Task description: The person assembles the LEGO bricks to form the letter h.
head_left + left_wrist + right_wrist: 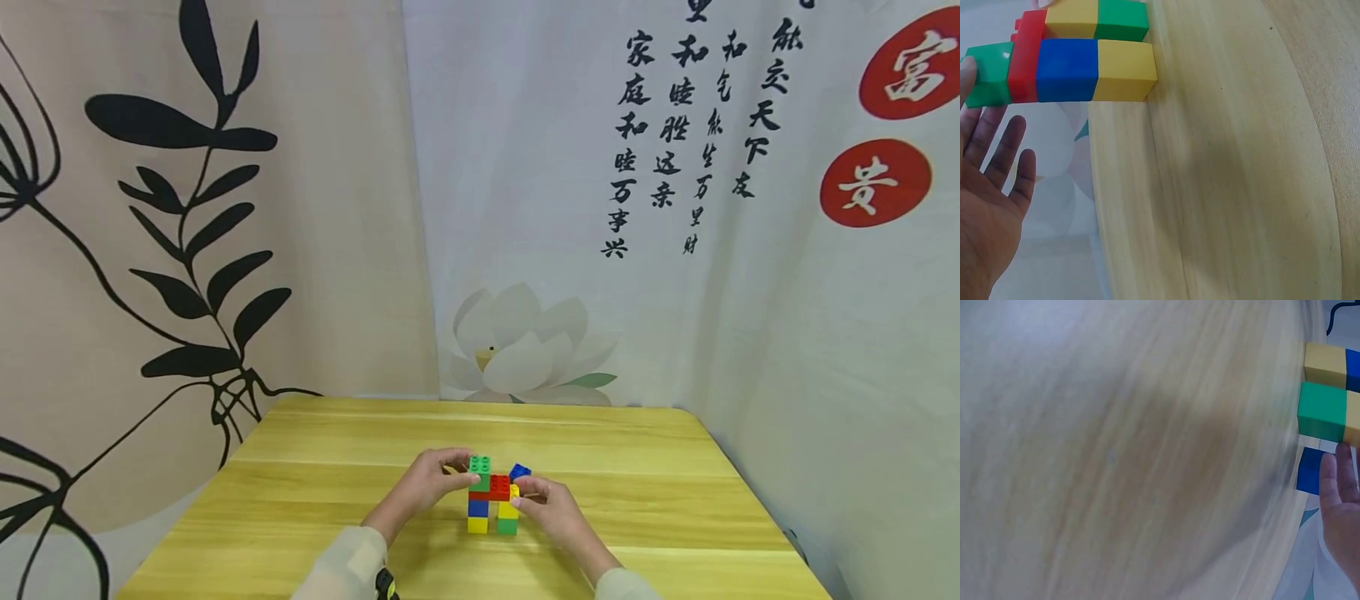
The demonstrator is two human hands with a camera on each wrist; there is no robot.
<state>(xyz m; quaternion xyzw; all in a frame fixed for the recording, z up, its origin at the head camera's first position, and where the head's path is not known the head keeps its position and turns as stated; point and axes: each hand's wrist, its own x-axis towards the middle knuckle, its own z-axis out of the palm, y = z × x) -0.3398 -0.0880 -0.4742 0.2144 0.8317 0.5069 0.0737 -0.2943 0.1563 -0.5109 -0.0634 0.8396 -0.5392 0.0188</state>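
A small arch of glossy plastic bricks is being held upright on the wood-grained table (pixel 637 467). Its left column is being formed by a yellow brick (pixel 477 526) under a blue brick (pixel 477 507), its right column by a green base brick (pixel 507 527) under a yellow upper brick (pixel 507 509). Both columns are being bridged by a studded red brick (pixel 498 485), whose left end is being topped by a studded green brick (pixel 480 472).

That top brick is being pinched between thumb and fingers of the left hand (pixel 429 482), the other fingers being spread loosely below. At the red brick's right end, a small yellow piece (pixel 514 492) is being pinched by the right hand (pixel 553 504); whether it is joined cannot be told. A loose blue brick (pixel 520 472) is being partly hidden behind the right fingertips, lying askew near the arch.
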